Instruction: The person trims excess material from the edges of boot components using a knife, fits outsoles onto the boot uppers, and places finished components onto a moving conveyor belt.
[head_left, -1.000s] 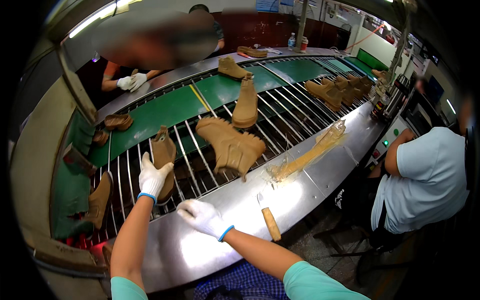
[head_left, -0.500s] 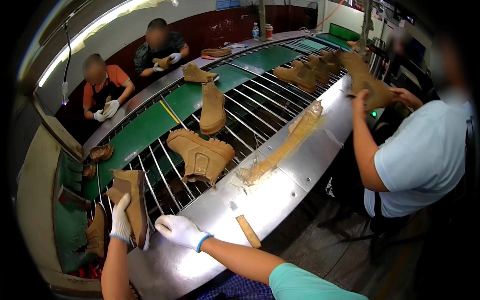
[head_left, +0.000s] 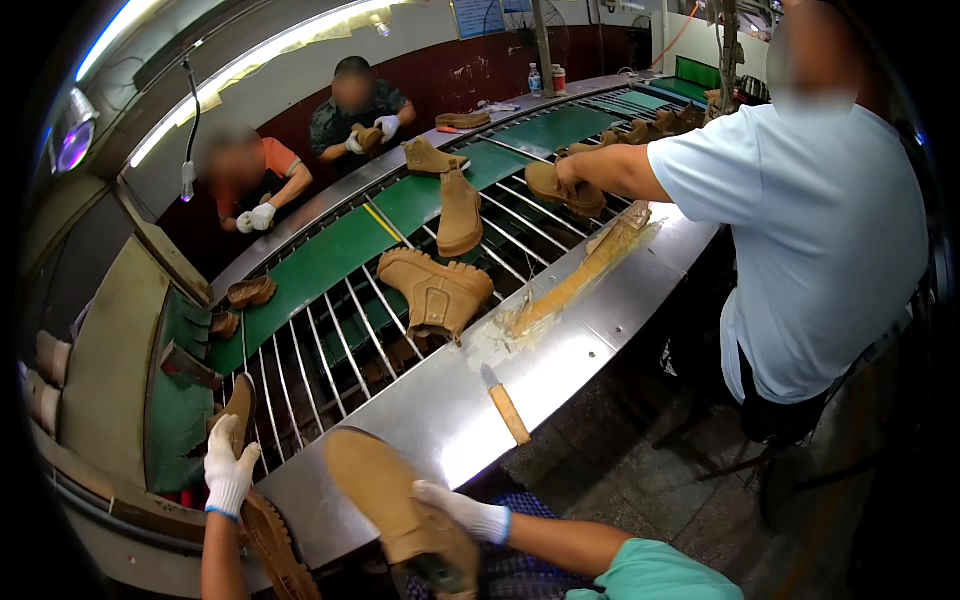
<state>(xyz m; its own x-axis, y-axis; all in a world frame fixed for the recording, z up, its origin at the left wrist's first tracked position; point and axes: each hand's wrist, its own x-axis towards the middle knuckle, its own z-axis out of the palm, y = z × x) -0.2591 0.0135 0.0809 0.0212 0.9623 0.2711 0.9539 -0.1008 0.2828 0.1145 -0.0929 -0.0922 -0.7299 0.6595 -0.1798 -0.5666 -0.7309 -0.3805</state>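
Observation:
At the near edge of the metal ledge, my right hand (head_left: 462,508), in a white knit glove, is closed on a tan ankle boot (head_left: 375,485). The boot is tilted, toe toward the ledge, and blurred by motion. My left hand (head_left: 230,468), gloved too, lies against another tan boot (head_left: 238,408) at the left end of the rack, with thumb and fingers apart. The hand covers part of that boot. A brown piece with a lugged sole (head_left: 272,545) is beside my left forearm.
A wooden-handled blade tool (head_left: 508,412) lies on the metal ledge (head_left: 450,420). Tan boots (head_left: 437,290) stand and lie on the bar rack beyond. A co-worker in a light shirt (head_left: 810,240) reaches over the right side; two gloved people (head_left: 360,115) work across.
The boot my left hand held is now in my right hand, nearer me. My left hand has moved onto another boot. The co-worker on the right has lowered a boot toward the rack.

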